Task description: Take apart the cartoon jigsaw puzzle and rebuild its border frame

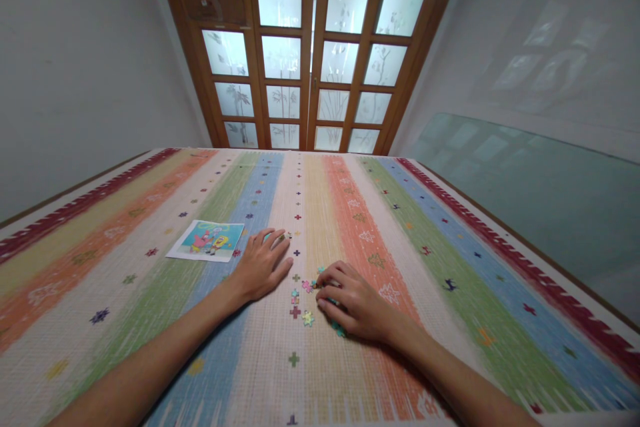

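My left hand rests palm down on the striped cloth, fingers stretched out and slightly apart. Small colourful jigsaw pieces show at its fingertips. To the right, my right hand lies with bent, separated fingers over more pieces; what is under the palm is hidden. A pink jigsaw piece sits by its fingertips, and a teal piece pokes out beneath it. Between the hands are a yellowish piece and a blue-and-pink piece. Left of my left hand lies a printed cartoon picture.
A striped, patterned tablecloth covers the wide table. Wooden doors with frosted panes stand beyond its far edge. A pale glass panel leans along the right wall, and a bare wall rises on the left.
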